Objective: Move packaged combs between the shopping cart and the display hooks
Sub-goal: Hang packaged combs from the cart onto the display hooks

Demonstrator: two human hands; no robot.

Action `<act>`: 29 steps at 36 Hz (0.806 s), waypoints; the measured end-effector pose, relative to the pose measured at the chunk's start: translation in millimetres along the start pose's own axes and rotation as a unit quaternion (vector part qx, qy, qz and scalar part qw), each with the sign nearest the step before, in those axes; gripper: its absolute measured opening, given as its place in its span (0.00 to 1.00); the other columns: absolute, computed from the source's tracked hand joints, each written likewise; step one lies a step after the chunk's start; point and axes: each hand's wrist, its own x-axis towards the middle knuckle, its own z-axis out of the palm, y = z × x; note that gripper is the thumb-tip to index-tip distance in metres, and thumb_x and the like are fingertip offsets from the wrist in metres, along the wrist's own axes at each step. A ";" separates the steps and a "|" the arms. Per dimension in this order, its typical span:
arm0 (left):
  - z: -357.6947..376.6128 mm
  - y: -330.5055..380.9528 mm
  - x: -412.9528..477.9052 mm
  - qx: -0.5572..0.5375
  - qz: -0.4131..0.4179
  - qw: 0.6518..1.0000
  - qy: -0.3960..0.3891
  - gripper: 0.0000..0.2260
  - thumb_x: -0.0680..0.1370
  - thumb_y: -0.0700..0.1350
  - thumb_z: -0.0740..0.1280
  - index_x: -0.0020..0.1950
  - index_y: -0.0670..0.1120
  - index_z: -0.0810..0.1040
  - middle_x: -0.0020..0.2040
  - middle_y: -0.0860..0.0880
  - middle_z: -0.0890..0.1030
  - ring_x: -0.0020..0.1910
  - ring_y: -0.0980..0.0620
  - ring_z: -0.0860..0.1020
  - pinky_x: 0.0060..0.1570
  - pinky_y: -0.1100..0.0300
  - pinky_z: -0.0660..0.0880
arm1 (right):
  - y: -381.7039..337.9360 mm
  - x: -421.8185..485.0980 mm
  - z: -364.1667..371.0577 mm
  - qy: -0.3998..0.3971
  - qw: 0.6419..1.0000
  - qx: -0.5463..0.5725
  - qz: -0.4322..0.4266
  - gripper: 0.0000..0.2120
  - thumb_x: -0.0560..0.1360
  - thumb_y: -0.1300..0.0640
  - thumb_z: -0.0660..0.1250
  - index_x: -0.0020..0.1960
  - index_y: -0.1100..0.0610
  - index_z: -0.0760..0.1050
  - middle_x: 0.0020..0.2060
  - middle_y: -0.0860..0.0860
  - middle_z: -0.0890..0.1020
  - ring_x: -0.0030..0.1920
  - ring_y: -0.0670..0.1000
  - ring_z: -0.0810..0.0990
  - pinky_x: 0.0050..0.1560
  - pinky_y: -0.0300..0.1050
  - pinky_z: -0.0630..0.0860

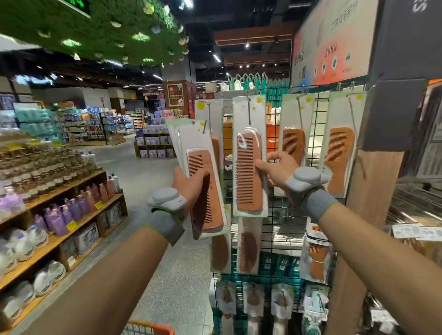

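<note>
My left hand (190,186) grips a stack of packaged wooden combs (203,183), held upright just left of the wire display rack (282,235). My right hand (277,170) pinches the right edge of a packaged comb (249,161) that hangs from a display hook (249,101) near the rack's top. More packaged combs hang on hooks to the right (296,139), (339,150) and in the rows below (247,246). The orange rim of the shopping cart (155,330) shows at the bottom, below my left forearm.
Wooden shelves with bottles and packs (49,223) line the left of the aisle. A wooden post (362,225) and a grey sign box (391,111) stand right of the rack. A metal counter (421,205) lies at far right. Grey floor (145,175) stretches ahead.
</note>
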 end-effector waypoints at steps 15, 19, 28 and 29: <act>9.9 -4.5 9.9 -0.001 0.004 0.999 -0.039 0.28 0.64 0.56 0.69 0.60 0.45 0.73 0.49 0.45 0.83 0.47 0.46 0.83 0.48 0.45 0.81 | 23.1 70.3 3.4 0.004 0.998 -0.050 0.049 0.17 0.72 0.48 0.71 0.53 0.59 0.77 0.53 0.54 0.78 0.56 0.56 0.76 0.63 0.55 0.72; 9.6 -8.0 14.3 -0.001 0.010 0.999 -0.043 0.27 0.65 0.56 0.70 0.60 0.45 0.73 0.49 0.44 0.83 0.48 0.45 0.83 0.50 0.44 0.81 | 24.0 70.1 7.0 0.016 0.993 -0.108 0.040 0.15 0.74 0.44 0.66 0.34 0.53 0.72 0.46 0.52 0.75 0.55 0.56 0.76 0.63 0.50 0.70; 6.8 -1.1 8.3 -0.011 0.019 0.998 -0.062 0.07 0.77 0.46 0.67 0.53 0.45 0.77 0.47 0.44 0.83 0.46 0.45 0.83 0.49 0.49 0.81 | 16.8 61.6 4.3 0.016 0.978 -0.196 0.062 0.28 0.77 0.38 0.57 0.63 0.60 0.76 0.66 0.55 0.74 0.66 0.57 0.72 0.68 0.51 0.66; 6.1 0.4 6.6 -0.019 0.019 0.997 -0.066 0.06 0.78 0.45 0.66 0.52 0.44 0.77 0.45 0.44 0.83 0.45 0.45 0.83 0.46 0.51 0.81 | 15.6 56.5 4.4 0.015 0.978 -0.201 0.054 0.27 0.77 0.39 0.57 0.60 0.60 0.77 0.65 0.55 0.75 0.65 0.58 0.73 0.68 0.52 0.66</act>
